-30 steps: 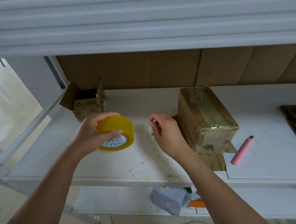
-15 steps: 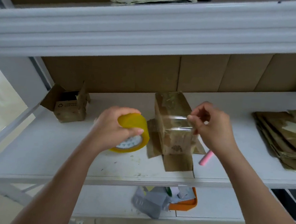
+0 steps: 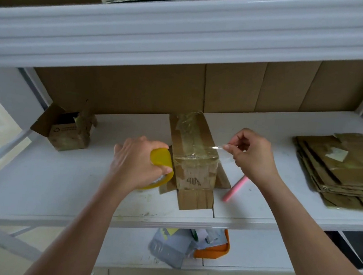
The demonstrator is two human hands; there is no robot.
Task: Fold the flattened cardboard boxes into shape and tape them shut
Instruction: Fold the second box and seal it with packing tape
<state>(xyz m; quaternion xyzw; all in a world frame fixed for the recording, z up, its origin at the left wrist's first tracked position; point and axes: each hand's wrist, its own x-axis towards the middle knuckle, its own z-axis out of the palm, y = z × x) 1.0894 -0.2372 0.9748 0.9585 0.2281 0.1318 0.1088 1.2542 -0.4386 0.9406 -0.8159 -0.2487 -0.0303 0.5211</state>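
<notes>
Viewing from the head camera, I note the cardboard box (image 3: 193, 157) standing mid-shelf on the white shelf (image 3: 44, 183), its near flaps splayed flat. My left hand (image 3: 134, 163) is curled around the yellow tape roll (image 3: 162, 164), which sits just beside the box's left wall. My right hand (image 3: 253, 155) is off the box's right edge, thumb and forefinger pinching the free end of a clear tape strip (image 3: 209, 155) stretched across the box top. A pink cutter (image 3: 235, 189) lies near the box's right side; flattened boxes (image 3: 344, 168) are stacked well apart at right.
</notes>
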